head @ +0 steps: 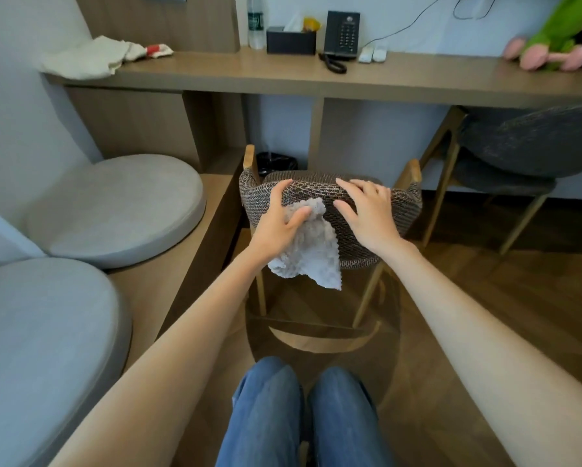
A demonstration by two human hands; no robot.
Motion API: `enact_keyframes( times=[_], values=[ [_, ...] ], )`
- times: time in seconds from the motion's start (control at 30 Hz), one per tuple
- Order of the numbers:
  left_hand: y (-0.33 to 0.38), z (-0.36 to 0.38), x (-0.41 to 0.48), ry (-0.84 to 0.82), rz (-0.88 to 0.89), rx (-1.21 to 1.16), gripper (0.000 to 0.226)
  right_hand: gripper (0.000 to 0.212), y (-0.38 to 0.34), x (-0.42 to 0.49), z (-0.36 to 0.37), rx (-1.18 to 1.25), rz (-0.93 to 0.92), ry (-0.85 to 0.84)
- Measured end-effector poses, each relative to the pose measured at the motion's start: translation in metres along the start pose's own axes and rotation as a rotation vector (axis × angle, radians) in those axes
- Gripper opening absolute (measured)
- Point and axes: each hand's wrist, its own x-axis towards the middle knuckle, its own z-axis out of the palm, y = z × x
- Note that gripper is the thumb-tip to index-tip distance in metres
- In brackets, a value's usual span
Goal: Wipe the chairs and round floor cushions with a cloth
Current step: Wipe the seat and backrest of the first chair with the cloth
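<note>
Straight ahead from the head view: faces the back of a brown woven chair (400, 210) with pale wooden legs, standing before a long wooden desk (283, 75). Grips a pale grey cloth (311, 254) in the left hand (278, 220), fingers curled into its upper edge, thumb up on the top of the backrest. Presses the cloth against the near face of the backrest, lower corner hanging loose below the padding. Lays the right hand (367, 214) relaxed on the same backrest just beside the cloth, fingers spread over the top edge, thumb on the near face, grasping nothing. At the bottom edge: two legs in blue jeans (303, 416), above a wooden floor (485, 298).

To the left, on a low wooden platform (215, 210): two round grey floor cushions, a far cushion (121, 210) and a near cushion (40, 332), close together and apart from the cloth. To the right, tucked partly under the desk: a second chair (532, 143), dark grey. Under the desk, behind the woven chair: a bin (276, 161) with a black liner. On the desktop, left to right: a crumpled white towel (87, 57), a clear bottle (256, 23), a black tissue box (291, 40), a black telephone (342, 35), two white remotes (372, 53), a green and pink plush toy (559, 38).
</note>
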Motion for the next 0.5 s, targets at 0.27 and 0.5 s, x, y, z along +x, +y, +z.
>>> enact_keyframes(
  times=[0.27,0.5],
  values=[
    [0.031,-0.029,-0.08,-0.197,-0.102,-0.269,0.019,0.052,-0.027,-0.11,-0.023,0.562,0.059,-0.309],
    [0.038,-0.031,-0.117,0.161,0.11,-0.025,0.023,0.024,-0.032,-0.152,-0.036,0.427,0.041,-0.163]
  ],
)
